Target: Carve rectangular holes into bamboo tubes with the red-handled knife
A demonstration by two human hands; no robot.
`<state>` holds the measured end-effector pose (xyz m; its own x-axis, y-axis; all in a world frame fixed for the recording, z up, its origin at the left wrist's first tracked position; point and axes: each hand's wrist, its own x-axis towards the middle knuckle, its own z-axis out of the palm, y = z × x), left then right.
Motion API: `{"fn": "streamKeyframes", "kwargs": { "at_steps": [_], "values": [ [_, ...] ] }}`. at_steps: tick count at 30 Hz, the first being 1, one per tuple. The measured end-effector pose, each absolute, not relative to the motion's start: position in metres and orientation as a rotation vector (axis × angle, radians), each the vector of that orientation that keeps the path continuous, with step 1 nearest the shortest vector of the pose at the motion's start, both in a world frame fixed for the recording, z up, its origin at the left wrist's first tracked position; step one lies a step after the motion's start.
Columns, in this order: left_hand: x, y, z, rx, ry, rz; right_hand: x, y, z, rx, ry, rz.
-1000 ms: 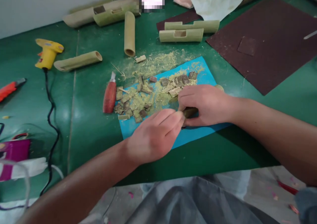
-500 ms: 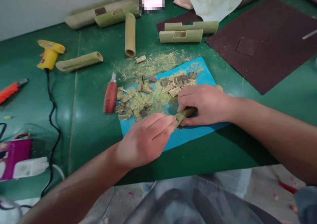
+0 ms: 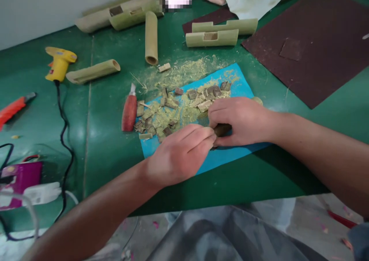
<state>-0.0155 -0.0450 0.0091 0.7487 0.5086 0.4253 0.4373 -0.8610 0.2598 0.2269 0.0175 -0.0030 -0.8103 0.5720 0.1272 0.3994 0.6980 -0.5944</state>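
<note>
Head view: gripping bamboo (image 3: 222, 130) in right hand (image 3: 239, 120), over blue sheet (image 3: 220, 157); seems to run long ways left to right, just right of closed left hand (image 3: 184, 153); can't tell on what closed.

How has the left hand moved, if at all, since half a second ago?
Yes: against the blue sheet, the left hand has shifted rightward and slightly toward the sheet's far edge, closer to the right hand.

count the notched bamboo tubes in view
4 visible: the pale tube and green tube at upper left, the front tube and rear tube at top centre. Others may be hidden; the right hand partly covers a bamboo piece.
</note>
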Motion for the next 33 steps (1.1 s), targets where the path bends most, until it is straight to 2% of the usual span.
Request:
{"fn": "streamKeyframes", "kwargs": {
  "at_steps": [18,33],
  "values": [
    [-0.015,-0.042,0.008,2.734,0.764,0.776,0.228,0.018,-0.001,-0.778,-2.598,0.839],
    [-0.028,-0.028,0.006,2.380,0.812,0.744,0.231,0.017,-0.003,-0.812,-2.589,0.804]
  ]
}}
